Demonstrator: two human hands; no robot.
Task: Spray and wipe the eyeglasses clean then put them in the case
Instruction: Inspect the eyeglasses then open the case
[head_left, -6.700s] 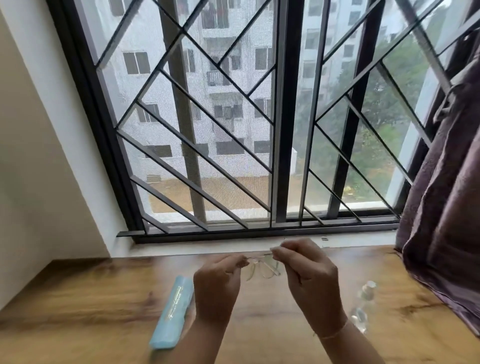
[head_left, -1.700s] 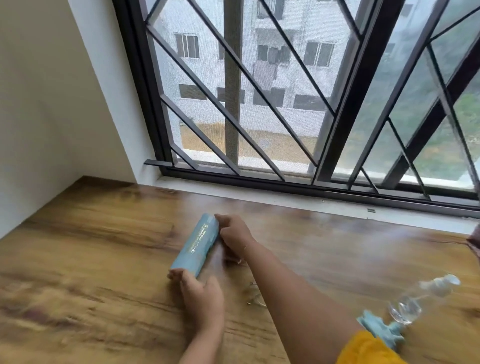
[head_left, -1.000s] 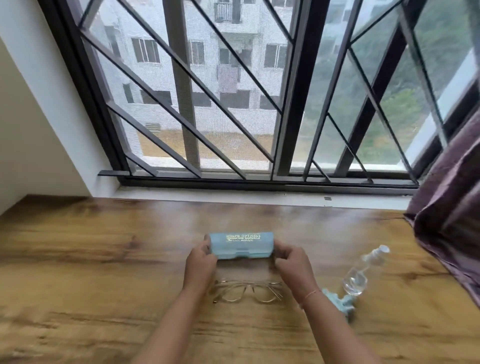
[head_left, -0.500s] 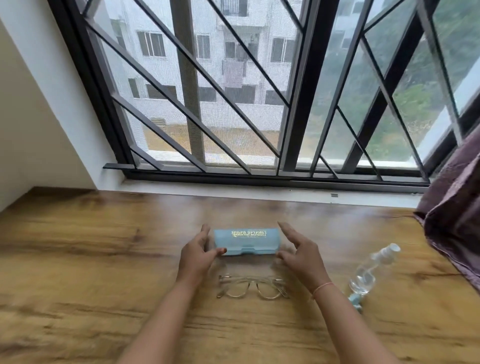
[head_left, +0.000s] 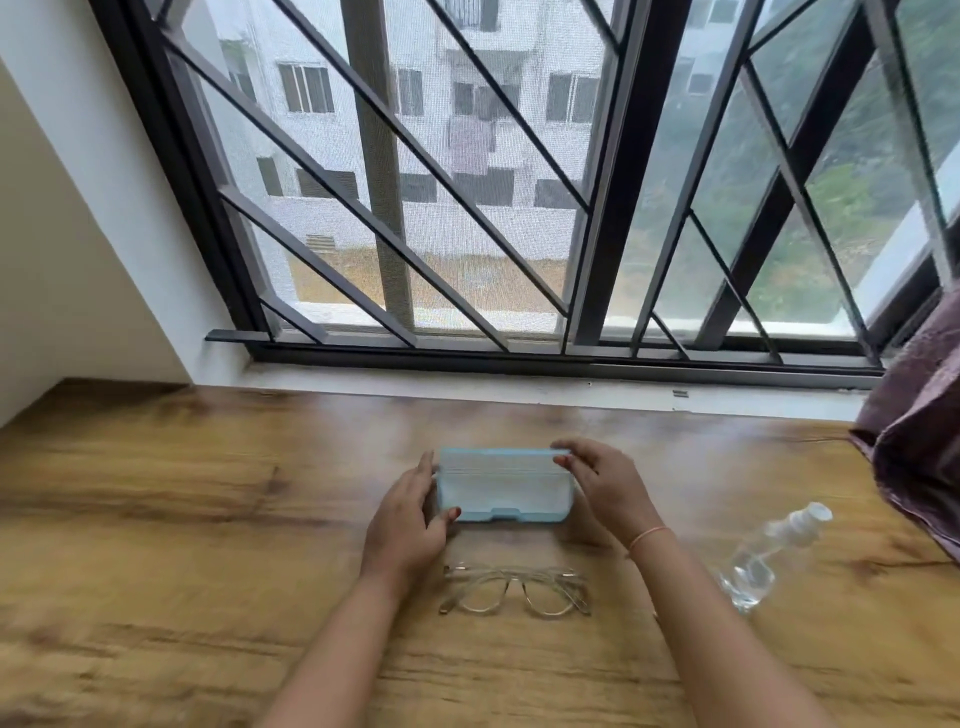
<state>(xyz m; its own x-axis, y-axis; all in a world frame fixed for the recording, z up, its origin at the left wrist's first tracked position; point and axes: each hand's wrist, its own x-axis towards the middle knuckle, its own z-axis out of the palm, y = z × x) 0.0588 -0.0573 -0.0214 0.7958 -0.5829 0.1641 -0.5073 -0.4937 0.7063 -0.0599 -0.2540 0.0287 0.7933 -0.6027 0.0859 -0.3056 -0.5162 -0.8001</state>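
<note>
Case (head_left: 504, 486): light blue, lying lengthwise on the wooden table (head_left: 156, 519), set squarely between the two hands. Left hand (head_left: 408, 519) wraps the case's left end, with its fingers curved along that end and its thumb pressed on the front lower corner. This is judged a bracing hold, to keep the base from sliding. Right hand (head_left: 605, 483) pinches the upper edge at the right end with its fingertips (the likely spot for prising up a lid). Motion blur over that edge prevents saying whether the lid has begun to part from the base.

Eyeglasses (head_left: 514, 592): flat on the table just on the wrist side of both hands, between the forearms, touched by neither. Placement is judged deliberate, a short reach away once the case stands open.

Spray bottle (head_left: 769, 556): on its side, out beyond the right wrist and apart from everything else.

Assessment: cleaning is judged finished. Opening the case is the step in hand, and stowing the eyeglasses remains.
</note>
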